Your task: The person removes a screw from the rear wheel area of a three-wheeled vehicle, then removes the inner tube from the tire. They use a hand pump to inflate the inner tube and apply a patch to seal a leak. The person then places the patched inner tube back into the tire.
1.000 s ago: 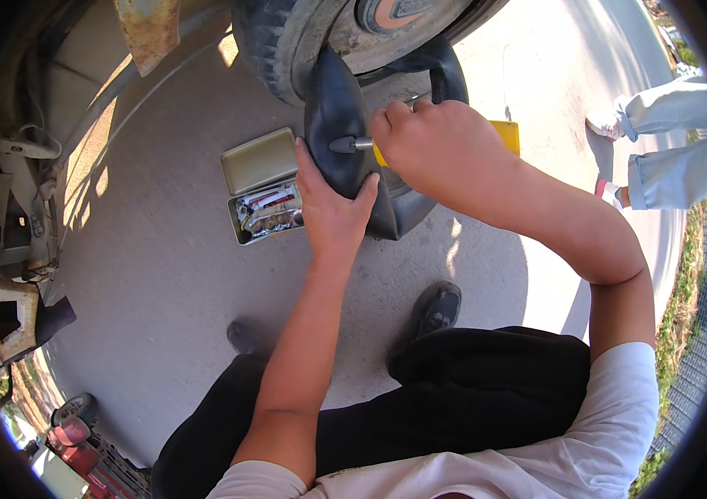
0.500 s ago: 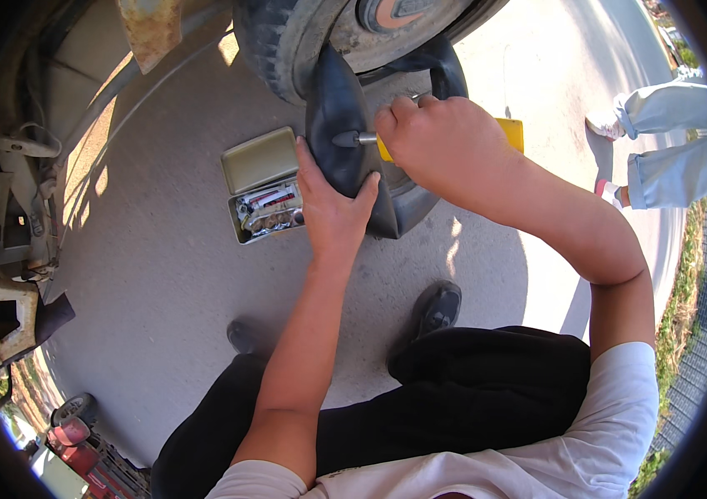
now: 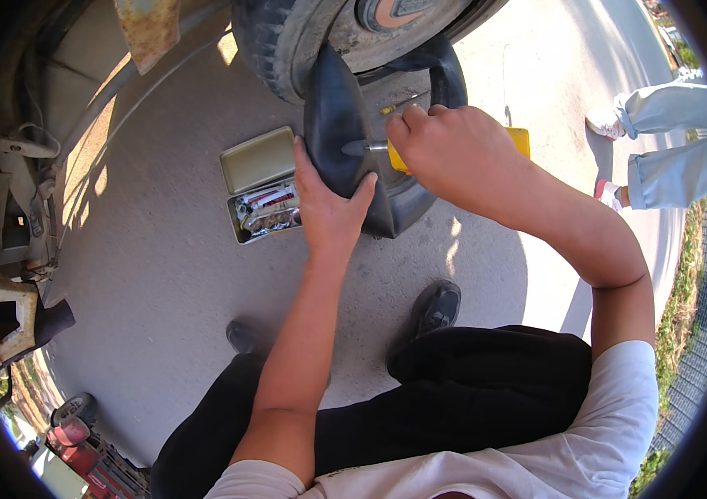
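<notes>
Head view, item one: black inner tube (image 3: 338,108), upper centre of the frame, limp-walled, hanging against the wheel (image 3: 287,54) at the top edge. Working the grey pointed tip (image 3: 355,148) over its rubber is, by judgement, the step in hand. Method advised: light, even pressure; the cone's side rather than its point laid to the rubber; short passes; the wall braced against folding; thumb and fingers clear of the cone.

Item two: left hand (image 3: 328,200), centre, just below the tip. Spread wide and holding the tube, fingers along its left edge, thumb on its right; some fingertips hidden.

Item three: right hand (image 3: 457,154), right of the tube, fist closed round a yellow tool (image 3: 518,143). The tip reaches leftward onto the tube, apparently touching; exact contact cannot be told. The tube thus lies between the hands, gripped by one, met by the other's tool.

Adjacent: tin box (image 3: 233,218), left of the left hand, lid back, small packets within; yellow-handled implement (image 3: 388,109) on the ground, above the right hand.
</notes>
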The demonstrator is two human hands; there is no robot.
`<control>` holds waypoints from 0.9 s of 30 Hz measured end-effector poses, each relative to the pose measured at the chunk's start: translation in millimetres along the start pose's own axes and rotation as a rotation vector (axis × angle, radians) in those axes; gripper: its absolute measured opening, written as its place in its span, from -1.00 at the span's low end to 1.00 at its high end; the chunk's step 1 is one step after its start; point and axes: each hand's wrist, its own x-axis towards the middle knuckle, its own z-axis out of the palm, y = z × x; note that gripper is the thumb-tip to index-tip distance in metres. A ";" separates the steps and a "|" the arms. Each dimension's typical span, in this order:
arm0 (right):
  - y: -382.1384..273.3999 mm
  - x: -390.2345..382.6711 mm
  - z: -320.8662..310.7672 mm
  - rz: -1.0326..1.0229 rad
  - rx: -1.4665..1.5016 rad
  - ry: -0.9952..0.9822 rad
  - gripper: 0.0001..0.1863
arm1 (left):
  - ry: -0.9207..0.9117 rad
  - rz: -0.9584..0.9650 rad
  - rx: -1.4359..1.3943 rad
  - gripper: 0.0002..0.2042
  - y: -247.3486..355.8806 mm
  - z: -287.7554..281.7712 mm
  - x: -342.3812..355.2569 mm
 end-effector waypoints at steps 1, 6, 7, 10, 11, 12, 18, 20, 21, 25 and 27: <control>0.6 0.6 0.3 0.004 -0.002 -0.009 -0.57 | 0.000 -0.001 -0.012 0.07 -1.0 0.2 0.3; 2.0 1.4 3.5 0.009 0.020 0.042 -0.57 | -0.010 -0.023 0.008 0.07 3.3 0.0 0.4; 1.4 1.2 2.7 0.002 0.002 0.049 -0.58 | -0.004 -0.010 0.015 0.07 2.5 -0.7 0.6; 2.0 1.8 3.6 0.016 0.021 0.015 -0.61 | -0.007 -0.014 0.017 0.07 3.1 -0.3 0.7; 3.3 2.0 6.8 0.015 0.037 0.069 -0.67 | -0.009 -0.022 0.012 0.07 3.6 0.5 0.6; 5.0 2.8 12.0 0.014 0.054 0.123 -0.74 | -0.012 -0.030 0.006 0.07 4.4 1.3 1.0; 3.9 3.3 12.0 0.005 0.081 0.182 -0.79 | -0.024 -0.031 -0.016 0.08 2.3 -0.4 1.9; 4.4 4.2 13.5 0.012 0.072 0.177 -0.79 | -0.021 -0.021 -0.012 0.08 1.1 0.1 1.9; 5.2 5.0 15.2 0.019 0.062 0.175 -0.79 | -0.021 -0.020 -0.009 0.08 0.8 0.7 1.9; 2.9 4.0 6.8 0.041 0.064 -0.005 -0.60 | -0.017 -0.025 -0.008 0.08 1.4 0.1 1.9; 2.4 -0.4 11.4 0.001 0.061 0.070 -0.70 | -0.018 -0.021 0.011 0.08 0.9 -0.2 2.0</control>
